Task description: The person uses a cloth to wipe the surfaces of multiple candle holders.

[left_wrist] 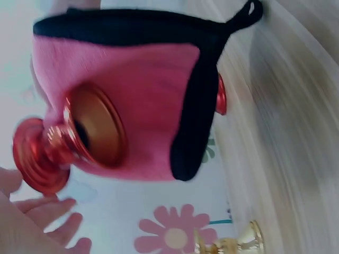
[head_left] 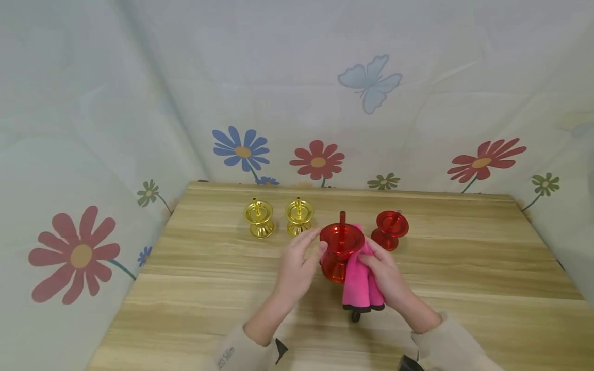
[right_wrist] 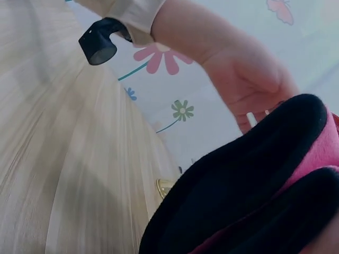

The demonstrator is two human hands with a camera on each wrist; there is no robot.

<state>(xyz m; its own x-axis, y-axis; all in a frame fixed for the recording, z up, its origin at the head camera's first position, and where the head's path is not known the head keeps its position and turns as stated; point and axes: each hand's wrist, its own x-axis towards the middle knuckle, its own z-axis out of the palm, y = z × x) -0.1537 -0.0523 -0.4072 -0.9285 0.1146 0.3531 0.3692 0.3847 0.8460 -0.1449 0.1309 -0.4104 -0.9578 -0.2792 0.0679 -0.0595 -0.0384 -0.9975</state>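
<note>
A red metal candle holder (head_left: 342, 239) with an upright spike is held above the table between both hands; its hollow base shows in the left wrist view. My left hand (head_left: 297, 265) has its thumb and fingers at the left edge of the dish. In the left wrist view, the other fingers of this left hand (left_wrist: 42, 222) are spread. My right hand (head_left: 387, 273) grips a pink cloth (head_left: 357, 283) with black trim against the holder's right side. The cloth (left_wrist: 153, 106) hangs behind the base in the left wrist view and hides most of the right hand.
Two gold candle holders, one on the left (head_left: 260, 219) and one nearer the middle (head_left: 299, 216), stand toward the back of the wooden table (head_left: 199, 288). Another red candle holder (head_left: 391, 229) stands behind the right hand. A flower-printed curtain (head_left: 287, 103) rises behind the table.
</note>
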